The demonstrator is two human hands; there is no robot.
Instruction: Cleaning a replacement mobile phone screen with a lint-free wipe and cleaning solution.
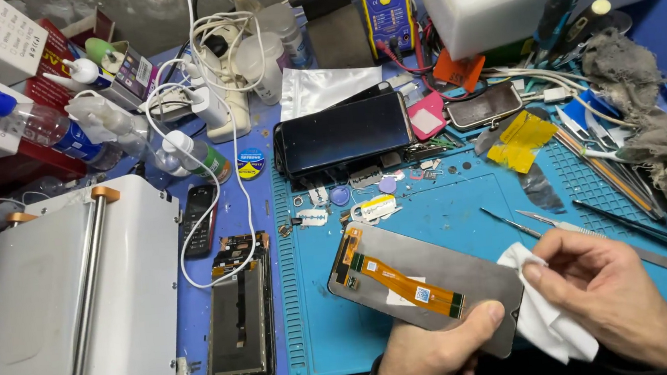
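While 2 hands work over the blue mat [432,211]:
Left hand [433,356]: fingers grip phone screen panel [430,283], 6 o'clock.
Right hand [609,300]: fingers pinch white wipe [546,322], 4 o'clock.

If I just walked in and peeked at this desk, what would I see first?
First, the grey phone screen with its orange ribbon cable, held in the left hand over the blue mat, while the right hand presses a white cloth to its edge. Next, the big white machine at far left, with an opened phone lying beside it. Behind them sits a jumble of bottles, cables and tools.
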